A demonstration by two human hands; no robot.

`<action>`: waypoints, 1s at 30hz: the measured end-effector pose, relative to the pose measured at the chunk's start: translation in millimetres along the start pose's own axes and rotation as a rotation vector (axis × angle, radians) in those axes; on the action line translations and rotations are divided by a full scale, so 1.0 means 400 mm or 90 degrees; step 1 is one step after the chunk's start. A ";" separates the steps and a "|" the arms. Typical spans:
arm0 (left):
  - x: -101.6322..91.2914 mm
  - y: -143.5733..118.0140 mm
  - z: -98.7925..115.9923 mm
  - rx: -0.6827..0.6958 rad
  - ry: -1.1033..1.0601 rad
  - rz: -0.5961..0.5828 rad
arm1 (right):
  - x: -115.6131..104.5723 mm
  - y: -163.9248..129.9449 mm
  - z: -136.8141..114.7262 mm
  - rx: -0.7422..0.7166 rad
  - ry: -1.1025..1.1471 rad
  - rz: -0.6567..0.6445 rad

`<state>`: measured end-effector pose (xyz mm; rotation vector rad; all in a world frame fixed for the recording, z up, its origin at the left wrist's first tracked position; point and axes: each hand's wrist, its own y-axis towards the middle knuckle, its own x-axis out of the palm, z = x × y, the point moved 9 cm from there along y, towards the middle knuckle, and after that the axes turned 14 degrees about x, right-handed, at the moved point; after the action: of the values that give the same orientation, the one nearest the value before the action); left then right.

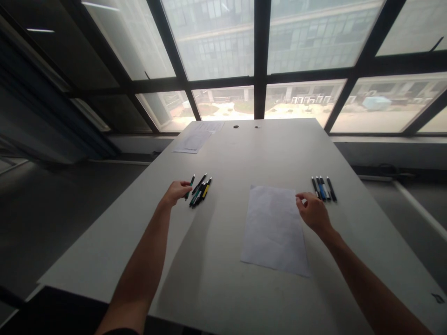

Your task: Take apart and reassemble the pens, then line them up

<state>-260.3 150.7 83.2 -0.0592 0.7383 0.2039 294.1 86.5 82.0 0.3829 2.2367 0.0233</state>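
Over the counter (226, 163), the left hand (177, 191) pinches a green-and-black pen (192, 180), presumably for light control, beside a loose pen group (200, 191), while the right hand (313, 211) curls, its hold unclear to me, between the paper (274, 228) and four aligned pens (321, 190).

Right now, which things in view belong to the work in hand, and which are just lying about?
Likely in use:
pen in the left hand
loose pens beside it
sheet near the right hand
four pens past that hand

Apparently lying about:
papers at the table's far left
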 end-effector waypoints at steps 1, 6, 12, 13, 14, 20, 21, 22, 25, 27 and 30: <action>0.030 -0.019 0.031 0.003 -0.142 -0.003 | 0.006 -0.006 -0.016 -0.009 0.034 -0.014; 0.265 -0.133 0.299 0.130 -0.557 -0.109 | 0.086 -0.048 -0.124 -0.014 0.281 -0.185; 0.519 -0.236 0.502 0.239 -0.687 -0.170 | 0.138 -0.056 -0.181 0.045 0.576 -0.308; 0.543 -0.241 0.513 0.245 -0.687 -0.179 | 0.127 -0.045 -0.166 0.057 0.598 -0.277; 0.561 -0.240 0.518 0.249 -0.679 -0.185 | 0.115 -0.031 -0.145 0.071 0.612 -0.242; 0.563 -0.168 0.473 0.276 -0.550 -0.099 | 0.074 0.058 -0.014 0.105 0.589 -0.116; 0.561 -0.157 0.462 0.291 -0.512 -0.084 | 0.078 0.070 -0.001 0.103 0.582 -0.115; 0.563 -0.150 0.453 0.307 -0.476 -0.074 | 0.084 0.078 0.009 0.100 0.577 -0.119; 0.575 -0.143 0.425 0.348 -0.398 -0.050 | 0.110 0.088 0.031 0.092 0.572 -0.130; 0.581 -0.144 0.406 0.360 -0.372 -0.030 | 0.126 0.085 0.044 0.094 0.578 -0.130; 0.582 -0.143 0.388 0.363 -0.343 -0.012 | 0.139 0.076 0.064 0.101 0.593 -0.117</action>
<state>22.1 152.2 40.1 0.5142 0.2373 -0.0191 288.2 128.0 28.3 0.2734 3.2015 -0.0930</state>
